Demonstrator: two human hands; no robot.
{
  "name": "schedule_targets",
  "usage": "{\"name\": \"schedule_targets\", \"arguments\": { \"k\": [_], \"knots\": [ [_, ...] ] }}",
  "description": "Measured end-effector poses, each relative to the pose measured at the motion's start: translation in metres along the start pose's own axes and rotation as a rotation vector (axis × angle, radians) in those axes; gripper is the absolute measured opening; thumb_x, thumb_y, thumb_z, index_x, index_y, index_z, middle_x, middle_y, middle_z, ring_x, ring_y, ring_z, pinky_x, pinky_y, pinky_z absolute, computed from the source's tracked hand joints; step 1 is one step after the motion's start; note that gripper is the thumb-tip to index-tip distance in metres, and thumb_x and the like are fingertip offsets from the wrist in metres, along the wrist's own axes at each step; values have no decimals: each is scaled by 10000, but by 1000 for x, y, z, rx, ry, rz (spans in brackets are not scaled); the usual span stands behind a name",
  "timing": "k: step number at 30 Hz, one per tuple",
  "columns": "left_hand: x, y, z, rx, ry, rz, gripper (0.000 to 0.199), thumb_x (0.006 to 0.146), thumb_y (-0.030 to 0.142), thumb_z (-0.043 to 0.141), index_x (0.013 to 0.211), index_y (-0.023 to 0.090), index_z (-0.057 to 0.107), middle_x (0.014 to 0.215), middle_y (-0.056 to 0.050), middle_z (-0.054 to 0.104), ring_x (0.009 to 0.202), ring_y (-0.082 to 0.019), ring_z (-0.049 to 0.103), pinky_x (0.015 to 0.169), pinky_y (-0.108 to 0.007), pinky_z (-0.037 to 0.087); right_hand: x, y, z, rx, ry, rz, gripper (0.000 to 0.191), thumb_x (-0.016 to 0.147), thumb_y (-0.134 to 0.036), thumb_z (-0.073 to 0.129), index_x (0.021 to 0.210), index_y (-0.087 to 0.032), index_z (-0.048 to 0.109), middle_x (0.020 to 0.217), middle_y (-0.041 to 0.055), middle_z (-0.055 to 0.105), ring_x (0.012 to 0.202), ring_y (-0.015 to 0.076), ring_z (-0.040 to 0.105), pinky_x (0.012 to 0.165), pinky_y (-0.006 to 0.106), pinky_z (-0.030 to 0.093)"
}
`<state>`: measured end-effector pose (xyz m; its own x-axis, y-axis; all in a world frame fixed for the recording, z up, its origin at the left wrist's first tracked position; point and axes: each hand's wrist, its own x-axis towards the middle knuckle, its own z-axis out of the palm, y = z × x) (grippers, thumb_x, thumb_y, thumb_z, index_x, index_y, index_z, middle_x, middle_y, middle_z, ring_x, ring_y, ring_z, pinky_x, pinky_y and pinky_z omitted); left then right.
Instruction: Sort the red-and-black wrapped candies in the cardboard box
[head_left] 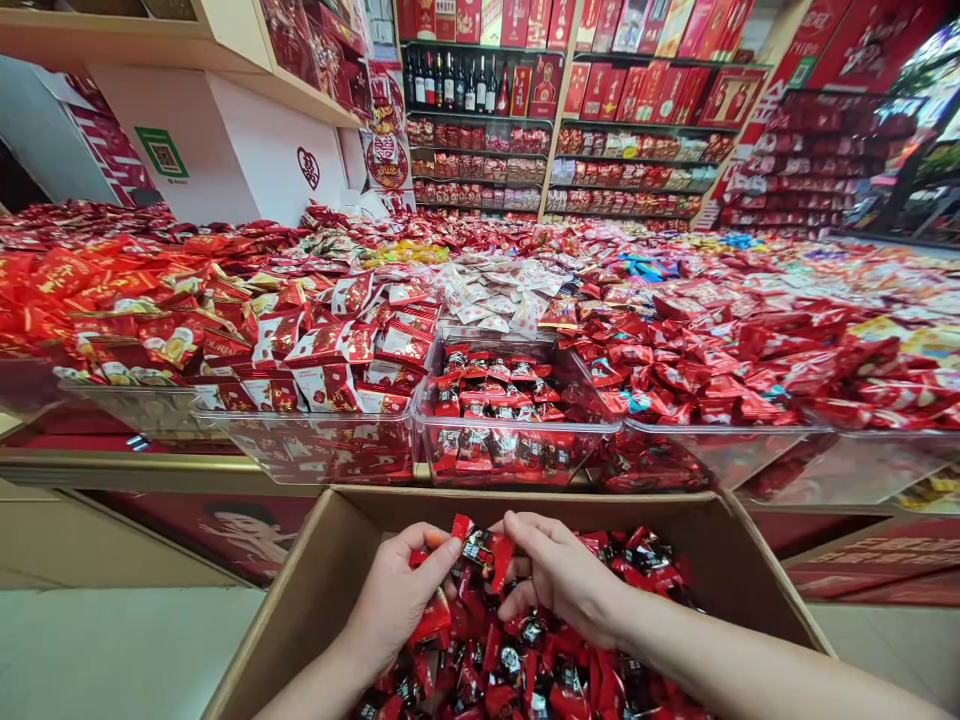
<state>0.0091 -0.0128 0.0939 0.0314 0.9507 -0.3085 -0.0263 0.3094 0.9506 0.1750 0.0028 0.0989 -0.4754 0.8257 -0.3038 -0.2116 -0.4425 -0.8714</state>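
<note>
Over an open cardboard box [300,590], both hands hold one red and black wrapped candy [480,548] by its two ends. My left hand [401,590] pinches the left end between thumb and finger. At the other end, the thumb and fingers of my right hand [559,575] close on the wrapper. Many loose candies [510,665] in the same red and black wrappers fill the box below. Just beyond the box, a clear plastic bin [517,428] holds rows of matching candies [495,390], with its front part less full than the neighbouring bins.
Bins of red and white packets [322,350] stand to the left, and red packets [675,360] are heaped to the right. A gold-edged counter [150,470] carries them. Behind rise shelves with bottles [450,82] and gift boxes. A white pillar [255,150] stands at back left.
</note>
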Motion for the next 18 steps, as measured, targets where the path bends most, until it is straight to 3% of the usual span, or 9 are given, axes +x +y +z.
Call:
{"name": "schedule_targets", "arguments": {
  "k": [5,8,10,12,15,18],
  "knots": [
    [0,6,-2,24,-42,8,172,657,325,590,631,158,556,419,55,546,393,-54,443,393,-143,329,3,5,-2,-77,5,35,297,611,-355,633,666,-147,429,521,-43,515,446,73,499,450,204,402],
    [2,6,-4,-132,-63,-11,149,652,289,608,618,154,553,480,60,550,414,-39,459,394,-123,340,5,5,-2,-53,-6,32,260,655,-331,591,657,-155,399,491,-51,503,410,57,467,429,181,364],
    [4,5,-5,-253,-52,-37,146,640,273,625,608,153,549,493,67,538,391,-23,445,380,-112,342,4,0,-2,-200,-18,-30,219,696,-330,543,695,-156,411,502,-47,495,416,64,465,425,187,367],
    [5,4,-7,-358,-14,-95,138,620,259,647,628,156,554,490,71,535,368,-11,432,372,-105,345,-2,-8,-3,-492,5,-212,167,746,-303,478,815,-155,445,605,-12,531,506,85,500,472,206,402],
    [5,3,-7,-481,30,-164,145,594,249,670,646,171,561,482,69,548,350,-8,426,368,-109,347,-9,-16,-4,-1057,23,-668,308,747,-214,449,1052,-180,410,933,74,536,772,134,520,628,241,440],
    [3,5,-3,-522,-78,-178,174,551,260,700,558,153,563,399,56,532,313,-13,399,335,-114,313,-10,-18,-3,-1536,61,-1033,249,755,-208,457,1003,-191,466,941,69,554,734,140,524,562,220,436]
  ]
}}
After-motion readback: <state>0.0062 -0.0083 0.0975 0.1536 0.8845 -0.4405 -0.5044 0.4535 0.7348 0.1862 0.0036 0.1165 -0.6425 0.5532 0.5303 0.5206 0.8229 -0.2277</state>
